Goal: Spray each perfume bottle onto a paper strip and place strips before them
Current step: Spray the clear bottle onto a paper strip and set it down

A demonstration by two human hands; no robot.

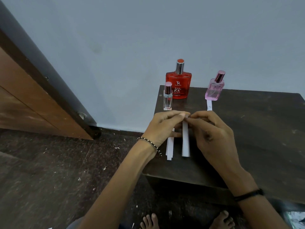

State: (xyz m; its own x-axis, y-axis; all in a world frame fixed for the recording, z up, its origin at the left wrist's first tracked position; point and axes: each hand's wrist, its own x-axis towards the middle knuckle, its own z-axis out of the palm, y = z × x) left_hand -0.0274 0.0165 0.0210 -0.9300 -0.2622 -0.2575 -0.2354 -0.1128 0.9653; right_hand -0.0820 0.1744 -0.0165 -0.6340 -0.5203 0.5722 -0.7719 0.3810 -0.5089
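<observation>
I hold one white paper strip (185, 139) by its upper end, pinched between the fingertips of my left hand (162, 128) and my right hand (212, 129), which meet just below the centre of the frame; the strip hangs toward me over the dark table (264, 123), its lower end free. I judge I am parting it from the others so I have a single clean one for the next bottle. My left hand also keeps the spare strips (170, 148) tucked under its curled fingers, fanned out just left of the one I am pinching, so both hands are closed on paper and neither is free for a sprayer yet. Above my hands, against the pale blue wall (148, 38), the bottles stand upright with caps on: the small clear bottle (168, 96) at centre-left, the red bottle (179, 81) just behind and right of it, and the pink bottle (215, 86) well apart to the right. A placed strip (209, 105) already lies directly before the pink one, so I take that bottle as served. The clear bottle stands close above my left knuckles and would be easy to knock on a reach. At the far left are the wooden door (24, 100) and the speckled floor (49, 171).
</observation>
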